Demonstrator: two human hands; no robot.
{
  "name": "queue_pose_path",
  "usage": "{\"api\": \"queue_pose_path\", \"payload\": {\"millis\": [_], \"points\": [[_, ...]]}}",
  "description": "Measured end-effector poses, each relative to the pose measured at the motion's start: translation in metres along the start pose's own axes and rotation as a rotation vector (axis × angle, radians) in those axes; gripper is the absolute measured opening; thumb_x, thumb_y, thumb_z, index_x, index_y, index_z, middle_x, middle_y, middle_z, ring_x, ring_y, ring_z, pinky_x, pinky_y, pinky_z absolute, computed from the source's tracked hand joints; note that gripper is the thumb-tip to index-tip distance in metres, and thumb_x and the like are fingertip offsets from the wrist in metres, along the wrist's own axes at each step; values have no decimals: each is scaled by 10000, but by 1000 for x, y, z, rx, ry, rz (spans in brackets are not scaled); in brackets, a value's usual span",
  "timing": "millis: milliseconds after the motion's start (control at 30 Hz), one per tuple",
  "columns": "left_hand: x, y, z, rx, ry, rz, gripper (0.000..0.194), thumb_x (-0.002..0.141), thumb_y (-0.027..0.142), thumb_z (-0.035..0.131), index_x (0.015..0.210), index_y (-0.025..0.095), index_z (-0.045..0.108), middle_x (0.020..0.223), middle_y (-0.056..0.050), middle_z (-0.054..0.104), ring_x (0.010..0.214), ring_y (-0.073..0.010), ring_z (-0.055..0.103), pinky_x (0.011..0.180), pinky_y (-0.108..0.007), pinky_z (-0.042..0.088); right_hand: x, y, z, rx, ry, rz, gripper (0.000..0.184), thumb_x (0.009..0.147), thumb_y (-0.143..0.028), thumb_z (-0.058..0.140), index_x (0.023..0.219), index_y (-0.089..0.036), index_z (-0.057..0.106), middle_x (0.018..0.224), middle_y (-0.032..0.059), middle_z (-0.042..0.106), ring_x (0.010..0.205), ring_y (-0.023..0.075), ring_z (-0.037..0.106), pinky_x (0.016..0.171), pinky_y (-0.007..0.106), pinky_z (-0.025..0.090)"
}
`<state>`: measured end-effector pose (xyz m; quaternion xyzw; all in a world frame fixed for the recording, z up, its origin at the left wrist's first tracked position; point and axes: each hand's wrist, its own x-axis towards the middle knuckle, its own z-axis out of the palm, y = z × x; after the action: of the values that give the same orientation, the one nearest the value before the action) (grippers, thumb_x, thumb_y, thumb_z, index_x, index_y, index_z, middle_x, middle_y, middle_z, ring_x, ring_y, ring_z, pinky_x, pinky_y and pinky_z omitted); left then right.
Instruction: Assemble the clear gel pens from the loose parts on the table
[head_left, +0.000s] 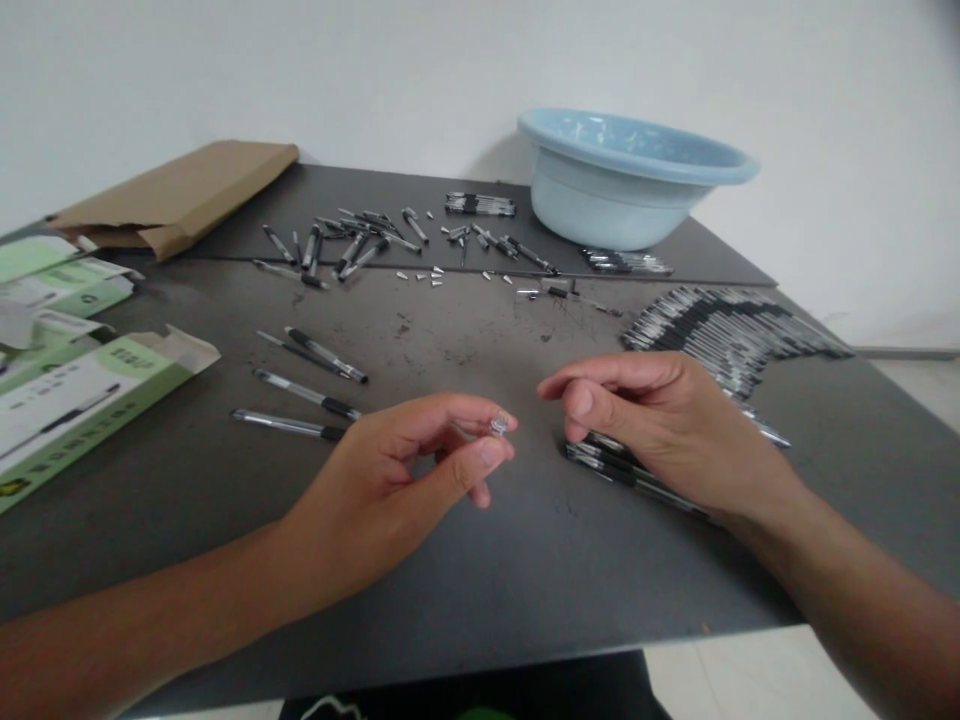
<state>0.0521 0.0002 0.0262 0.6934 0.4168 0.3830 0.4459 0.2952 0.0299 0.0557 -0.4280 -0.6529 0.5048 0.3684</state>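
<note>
Fingers on your right hand [652, 405] are loosely curled, tips apart, near some pens [637, 481]; your left hand [397, 475] has thumb and index pinching a clear bit [499, 425] right at the tips. Its end kinda faces you, long axis hard to tell.

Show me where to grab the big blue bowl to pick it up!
I'd grip the blue bowl by its rim, left hand and right hand on opposite sides. Come from above, curling fingers underneath. The rim flares wider than the base, so it should give a good edge. Watch the pens by its near side.
</note>
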Motion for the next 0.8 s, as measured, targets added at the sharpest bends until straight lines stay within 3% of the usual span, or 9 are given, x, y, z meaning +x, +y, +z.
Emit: {"api": "queue_pose_path", "payload": {"millis": [233,400,600,800], "points": [[-1,-2,0,5,-19,-13,125,990,285,703,1077,221,766,808,13,825,614,-120,741,623,-216,573,0,13,1,282,-66,103,148,915,-355,849,1061,-357,871,940,-38,859,691,34,698,638,76,553],[-1,-5,0,-1,-5,12,114,987,285,701,1059,223,765,770,20,810,611,-126,735,613,-219,566,0,19,-1,362,-116,159,221,891,-256,871,1100,-327,864,1142,-3,855,921,72,793,882,130,615],[-3,-2,0,-5,22,-17,105,973,287,727,1059,238,763,764,35,808,647,-123,742,641,-211,565,1,15,5,305,-25,81,197,806,-172,922,962,-286,882,920,-4,869,792,78,805,775,109,629],[1,3,0,-190,133,-111,100,899,282,824,976,247,771,853,38,824,763,-116,749,684,-172,567,-2,15,17,424,-65,60,217,789,-101,917,876,-294,867,924,-26,864,794,75,811,784,127,645]]}}
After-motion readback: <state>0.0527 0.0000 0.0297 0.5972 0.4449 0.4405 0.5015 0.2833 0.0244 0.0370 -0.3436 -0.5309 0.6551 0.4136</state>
